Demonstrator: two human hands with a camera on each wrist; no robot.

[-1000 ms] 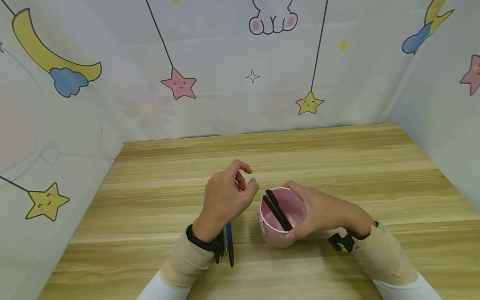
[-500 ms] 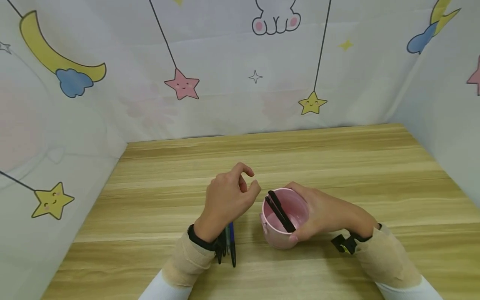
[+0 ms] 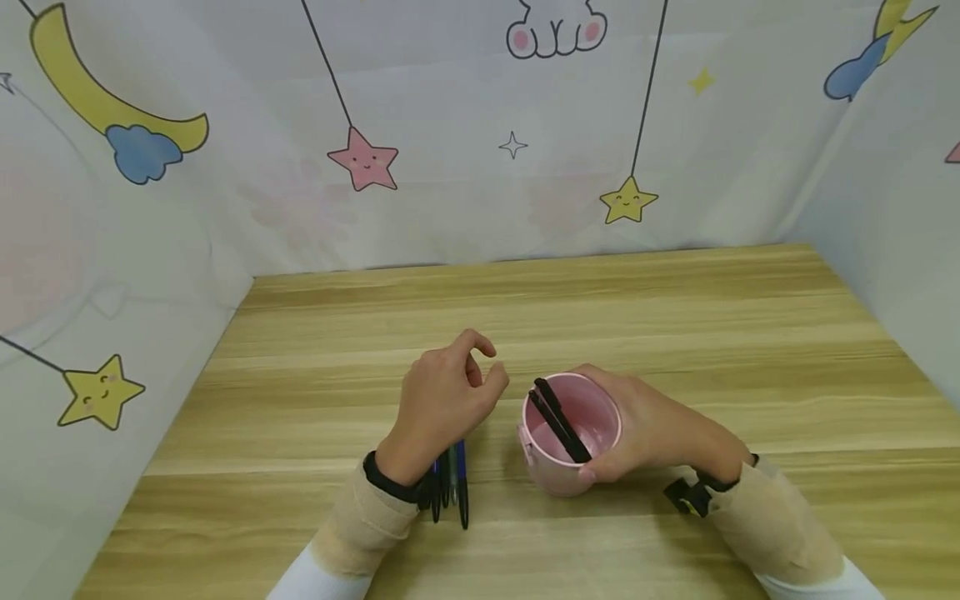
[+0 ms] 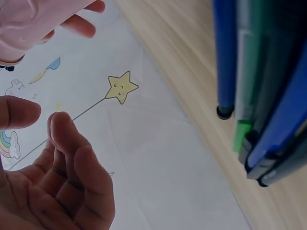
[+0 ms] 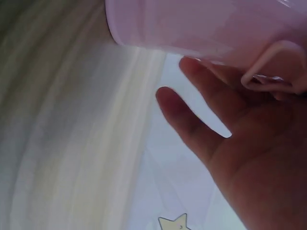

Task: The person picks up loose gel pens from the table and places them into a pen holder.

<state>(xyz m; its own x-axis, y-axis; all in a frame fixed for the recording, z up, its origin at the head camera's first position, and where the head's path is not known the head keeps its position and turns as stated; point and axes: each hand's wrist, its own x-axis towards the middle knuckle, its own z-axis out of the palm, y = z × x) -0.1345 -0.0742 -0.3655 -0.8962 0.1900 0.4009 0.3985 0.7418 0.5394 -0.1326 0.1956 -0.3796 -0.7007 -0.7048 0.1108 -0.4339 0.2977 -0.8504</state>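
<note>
A pink cup [image 3: 558,482] stands upright on the table, with two black pens [image 3: 561,425] leaning inside it. My right hand [image 3: 652,421] grips the cup from the right, thumb at the near rim and fingers round the far side. In the right wrist view, a loop handle [image 5: 249,79] shows on the cup [image 5: 182,24]. To the cup's left, my left hand [image 3: 447,398] hovers with fingers loosely bent, holding nothing. Beneath its wrist lie several pens [image 3: 452,492], partly hidden; the left wrist view shows blue, green and dark ones [image 4: 247,72].
The wooden table [image 3: 360,325] meets a white printed cloth [image 3: 450,100] at the back and sides. Both wrists carry black straps with beige wraps; a small black piece [image 3: 686,497] sticks out by the right wrist strap [image 3: 716,483].
My left hand has drifted slightly left, away from the cup. The right hand keeps its grip and the pens in the cup stay as they were. The head view shifts a little.
</note>
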